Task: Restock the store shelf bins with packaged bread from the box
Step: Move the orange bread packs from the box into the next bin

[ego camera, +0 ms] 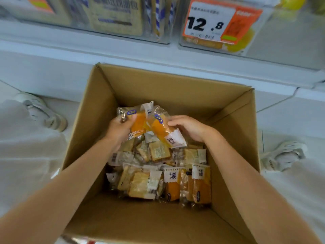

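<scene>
Left hand [119, 128] fingers [131, 119] curl round an orange bread packet [139, 126]. Right hand [190, 127] fingers [174, 122] grip a second orange packet [162, 132]. The two packets touch, held over the pile of bread packets [158, 173] inside the open cardboard box [175, 88]. Box stands on the floor below the clear shelf bins [165, 39]; price tag [209, 22] reads 12.8.

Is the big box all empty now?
Not empty: many bread packets lie on the bottom of the cardboard box, with bare cardboard showing at the near side.
</scene>
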### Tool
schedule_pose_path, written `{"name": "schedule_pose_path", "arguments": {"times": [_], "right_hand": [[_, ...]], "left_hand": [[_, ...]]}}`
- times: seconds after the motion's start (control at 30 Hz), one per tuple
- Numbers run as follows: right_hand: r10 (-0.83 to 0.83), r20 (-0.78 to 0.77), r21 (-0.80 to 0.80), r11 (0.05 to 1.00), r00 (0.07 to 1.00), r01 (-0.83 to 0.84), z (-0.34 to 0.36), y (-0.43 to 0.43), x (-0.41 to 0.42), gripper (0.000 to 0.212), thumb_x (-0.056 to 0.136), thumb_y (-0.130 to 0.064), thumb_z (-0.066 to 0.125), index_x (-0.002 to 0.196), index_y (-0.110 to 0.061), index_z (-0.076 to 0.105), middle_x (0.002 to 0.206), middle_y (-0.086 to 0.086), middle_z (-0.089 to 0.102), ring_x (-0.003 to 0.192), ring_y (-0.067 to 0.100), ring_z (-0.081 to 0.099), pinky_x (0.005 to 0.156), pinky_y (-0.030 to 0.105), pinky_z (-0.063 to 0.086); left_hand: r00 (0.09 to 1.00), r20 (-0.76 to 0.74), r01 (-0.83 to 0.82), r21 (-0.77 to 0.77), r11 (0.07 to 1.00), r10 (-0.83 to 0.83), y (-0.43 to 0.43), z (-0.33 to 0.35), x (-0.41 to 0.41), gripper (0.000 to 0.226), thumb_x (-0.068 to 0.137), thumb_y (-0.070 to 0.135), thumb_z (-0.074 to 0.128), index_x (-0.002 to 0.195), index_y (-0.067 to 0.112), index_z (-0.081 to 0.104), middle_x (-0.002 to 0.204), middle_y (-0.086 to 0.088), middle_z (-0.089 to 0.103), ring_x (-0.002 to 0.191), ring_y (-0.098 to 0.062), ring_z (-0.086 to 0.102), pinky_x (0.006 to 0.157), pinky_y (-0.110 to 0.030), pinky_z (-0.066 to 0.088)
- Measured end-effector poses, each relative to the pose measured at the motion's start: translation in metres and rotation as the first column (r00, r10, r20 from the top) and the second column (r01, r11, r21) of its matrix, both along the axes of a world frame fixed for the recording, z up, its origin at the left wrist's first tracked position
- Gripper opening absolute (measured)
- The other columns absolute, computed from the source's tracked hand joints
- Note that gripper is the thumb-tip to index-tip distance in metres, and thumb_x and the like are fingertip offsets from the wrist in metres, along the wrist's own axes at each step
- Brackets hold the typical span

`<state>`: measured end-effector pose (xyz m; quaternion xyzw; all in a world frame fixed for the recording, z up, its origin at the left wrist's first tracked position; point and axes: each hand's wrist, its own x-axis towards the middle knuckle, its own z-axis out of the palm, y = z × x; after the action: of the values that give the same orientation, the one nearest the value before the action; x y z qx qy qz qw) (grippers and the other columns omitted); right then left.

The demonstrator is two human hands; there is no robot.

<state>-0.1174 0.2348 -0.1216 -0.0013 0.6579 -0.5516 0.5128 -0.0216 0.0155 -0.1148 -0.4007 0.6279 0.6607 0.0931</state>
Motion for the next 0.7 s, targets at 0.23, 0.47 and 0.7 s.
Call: {"name": "schedule_pose_path", "arguments": {"times": [0.23,0.47,0.7], "right_hand": [[0.144,-0.08,0.059,0.988,0.986,-0.14,0.09,-0.009,0.004,0.019,0.098,-0.02,0.057,0.114,-0.019,0.067,0.112,0.016,0.069,0.1,0.028,0.064,0.098,0.046,0.048],[0.2,-0.529,0.276,0.96,0.825,-0.055,0.146,0.006,0.013,0.053,0.08,-0.031,0.08,0.128,-0.02,0.058,0.123,-0.003,0.06,0.108,0.008,0.058,0.081,0.022,0.052],[-0.198,-0.35,0.007,0.977,0.916,0.214,0.166,0.007,0.03,0.024,0.098,-0.043,0.052,0.111,-0.026,0.062,0.102,-0.001,0.072,0.095,0.018,0.069,0.097,0.037,0.049]], "left_hand": [[0.946,-0.046,0.322,0.042,0.946,-0.32,0.019,0.062,0.008,0.034,0.095,0.047,0.057,0.087,0.015,0.069,0.077,0.005,0.072,0.062,-0.004,0.067,0.056,-0.017,0.049],[0.976,-0.134,0.185,0.107,0.977,-0.171,0.006,0.093,0.014,0.074,0.082,0.07,0.06,0.119,0.006,0.064,0.108,-0.018,0.071,0.094,-0.031,0.063,0.089,-0.042,0.045],[0.948,-0.276,0.236,0.273,0.933,-0.159,0.037,0.158,0.006,0.055,0.106,0.047,0.023,0.122,0.014,0.064,0.118,-0.016,0.07,0.102,-0.028,0.07,0.091,-0.043,0.052]]}}
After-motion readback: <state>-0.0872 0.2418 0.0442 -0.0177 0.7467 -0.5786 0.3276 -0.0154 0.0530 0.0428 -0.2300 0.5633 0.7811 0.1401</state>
